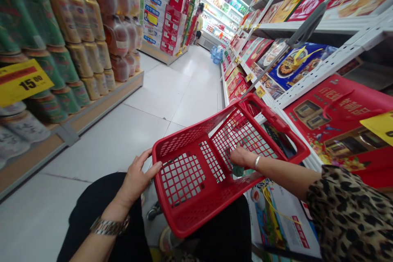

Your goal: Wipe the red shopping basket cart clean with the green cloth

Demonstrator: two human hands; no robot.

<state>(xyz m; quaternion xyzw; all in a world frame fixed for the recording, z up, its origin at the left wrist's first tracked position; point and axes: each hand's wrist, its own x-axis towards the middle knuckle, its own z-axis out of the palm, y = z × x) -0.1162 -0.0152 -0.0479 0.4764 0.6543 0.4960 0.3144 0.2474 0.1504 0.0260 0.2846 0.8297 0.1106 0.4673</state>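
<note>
A red plastic shopping basket (pixel 181 223) with grid sides and a long handle (pixel 285 129) lies tilted in front of my knees. My left hand (pixel 138 174) grips its near left rim, thumb over the edge and fingers on the outside. Inside the basket, at the right-hand grid wall, is my right hand (pixel 242 157), closed. A bit of dark green cloth (pixel 238 170) shows below its fingers; most of it is hidden by the hand.
Shelves of gift boxes (pixel 344 127) line the right, close to the basket. Stacked drink cans (pixel 37 45) and bottles stand on a low platform at left. A tiled aisle (pixel 184 82) runs toward a person (pixel 199 22) near lit fridges. A white carton (pixel 282 217) stands at lower right.
</note>
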